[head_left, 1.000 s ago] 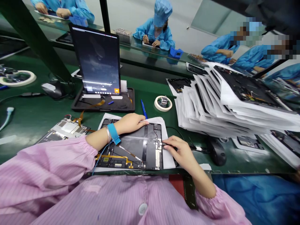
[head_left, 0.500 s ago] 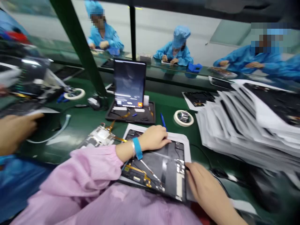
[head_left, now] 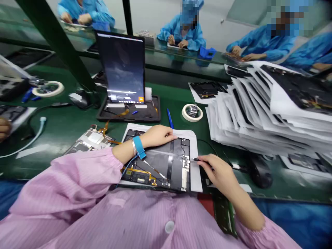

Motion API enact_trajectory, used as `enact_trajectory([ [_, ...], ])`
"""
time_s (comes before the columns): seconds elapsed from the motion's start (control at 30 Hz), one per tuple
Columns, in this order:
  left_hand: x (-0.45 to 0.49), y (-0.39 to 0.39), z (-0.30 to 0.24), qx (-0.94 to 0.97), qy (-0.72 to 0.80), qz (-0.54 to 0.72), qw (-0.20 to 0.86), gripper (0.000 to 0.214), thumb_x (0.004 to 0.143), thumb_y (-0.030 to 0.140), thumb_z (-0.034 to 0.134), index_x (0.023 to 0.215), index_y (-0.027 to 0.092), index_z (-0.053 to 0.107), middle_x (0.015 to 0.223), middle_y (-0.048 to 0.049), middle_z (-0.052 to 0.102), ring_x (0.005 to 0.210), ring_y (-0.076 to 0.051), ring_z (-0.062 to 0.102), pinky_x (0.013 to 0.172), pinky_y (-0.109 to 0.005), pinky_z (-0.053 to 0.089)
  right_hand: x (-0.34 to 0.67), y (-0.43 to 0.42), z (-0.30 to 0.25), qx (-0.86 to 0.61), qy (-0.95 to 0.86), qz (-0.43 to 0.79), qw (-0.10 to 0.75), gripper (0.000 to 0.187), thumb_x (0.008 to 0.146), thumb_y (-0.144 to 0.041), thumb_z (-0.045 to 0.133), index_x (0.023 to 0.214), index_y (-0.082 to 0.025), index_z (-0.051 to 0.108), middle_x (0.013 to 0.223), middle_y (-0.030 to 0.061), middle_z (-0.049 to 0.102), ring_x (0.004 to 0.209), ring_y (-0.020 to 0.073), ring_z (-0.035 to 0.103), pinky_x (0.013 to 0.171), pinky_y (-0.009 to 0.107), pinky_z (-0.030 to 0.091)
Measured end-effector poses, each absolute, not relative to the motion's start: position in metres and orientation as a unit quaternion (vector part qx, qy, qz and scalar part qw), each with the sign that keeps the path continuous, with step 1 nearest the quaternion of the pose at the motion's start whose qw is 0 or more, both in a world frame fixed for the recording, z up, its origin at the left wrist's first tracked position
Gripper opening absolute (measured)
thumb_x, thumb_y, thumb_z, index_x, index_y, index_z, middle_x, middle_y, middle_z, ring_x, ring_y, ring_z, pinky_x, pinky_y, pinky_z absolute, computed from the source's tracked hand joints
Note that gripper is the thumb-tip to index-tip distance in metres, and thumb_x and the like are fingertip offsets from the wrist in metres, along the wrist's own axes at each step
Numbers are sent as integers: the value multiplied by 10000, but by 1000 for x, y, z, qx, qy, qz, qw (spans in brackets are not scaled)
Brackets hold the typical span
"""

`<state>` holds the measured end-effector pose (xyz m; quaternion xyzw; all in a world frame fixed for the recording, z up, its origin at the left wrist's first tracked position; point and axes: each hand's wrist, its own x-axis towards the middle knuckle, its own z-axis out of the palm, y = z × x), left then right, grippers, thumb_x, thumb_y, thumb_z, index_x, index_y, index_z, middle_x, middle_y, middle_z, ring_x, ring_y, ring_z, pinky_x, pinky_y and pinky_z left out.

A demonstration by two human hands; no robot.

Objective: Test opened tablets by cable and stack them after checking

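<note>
While the black plug-like piece [head_left: 196, 159] is no longer touching the open tablet [head_left: 178, 170], unmating them, my right hand [head_left: 220, 170] is pinching it, left hand [head_left: 158, 135] resting atop, grip unclear.

On the green workbench [head_left: 176, 94] lie a white paper sheet [head_left: 196, 178] with a blue pen [head_left: 170, 118] at its far edge, a roll of masking tape [head_left: 192, 119], a black tray [head_left: 129, 120], a paper-interleaved stack of tablet housings [head_left: 241, 135], a black computer mouse [head_left: 260, 171] and a pale cable [head_left: 38, 134]
</note>
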<state>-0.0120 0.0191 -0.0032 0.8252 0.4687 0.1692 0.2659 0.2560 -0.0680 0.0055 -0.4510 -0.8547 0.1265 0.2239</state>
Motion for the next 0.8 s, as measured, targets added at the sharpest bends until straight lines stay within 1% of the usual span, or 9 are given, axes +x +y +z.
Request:
enact_trajectory([
  [0.07, -12, 20, -3, 826, 469, 161, 269, 383, 871, 501, 462, 714, 179, 598, 679, -6, 635, 594, -137, 523, 541, -241, 280, 254, -67, 9, -455, -850, 178, 193, 195, 936, -297, 460, 909, -196, 624, 824, 54, 656, 761, 176, 621, 683, 294, 501],
  [0.13, -12, 20, -3, 828, 468, 153, 269, 384, 871, 497, 459, 706, 179, 597, 672, -6, 627, 586, -136, 517, 538, -243, 275, 253, -66, 11, -474, -829, 231, 185, 191, 926, -293, 465, 900, -195, 626, 803, 44, 649, 730, 165, 610, 658, 277, 483],
  [0.27, -11, 18, -1, 826, 473, 149, 268, 397, 868, 509, 453, 697, 181, 596, 658, -4, 617, 579, -137, 511, 533, -247, 275, 253, -65, 11, -506, -773, 342, 171, 194, 912, -318, 476, 870, -198, 622, 659, -8, 610, 600, 134, 573, 602, 244, 444],
  [0.33, -11, 18, -1, 827, 472, 150, 267, 399, 867, 513, 452, 696, 181, 594, 656, -4, 615, 577, -137, 510, 533, -247, 276, 252, -64, 11, -506, -762, 369, 166, 199, 906, -333, 486, 857, -199, 625, 628, -21, 596, 587, 130, 563, 596, 237, 426],
  [0.57, -12, 21, -3, 822, 476, 154, 272, 357, 874, 479, 467, 733, 187, 616, 691, -2, 639, 603, -142, 534, 552, -248, 303, 245, -61, 8, -515, -742, 395, 167, 221, 910, -361, 482, 834, -204, 618, 629, -31, 594, 605, 124, 550, 605, 227, 405],
  [0.73, -5, 16, -1, 811, 481, 178, 281, 313, 866, 444, 511, 737, 179, 617, 716, -6, 657, 652, -147, 575, 594, -243, 369, 245, -61, 2, -512, -766, 351, 170, 276, 923, -404, 439, 828, -204, 605, 599, -26, 560, 571, 132, 533, 570, 230, 409],
  [0.8, -8, 18, 10, 802, 474, 220, 288, 250, 840, 411, 564, 786, 174, 622, 773, -15, 674, 708, -147, 598, 646, -238, 415, 247, -60, -2, -504, -781, 330, 167, 299, 922, -438, 434, 852, -211, 615, 643, -12, 591, 603, 143, 564, 584, 232, 437],
])
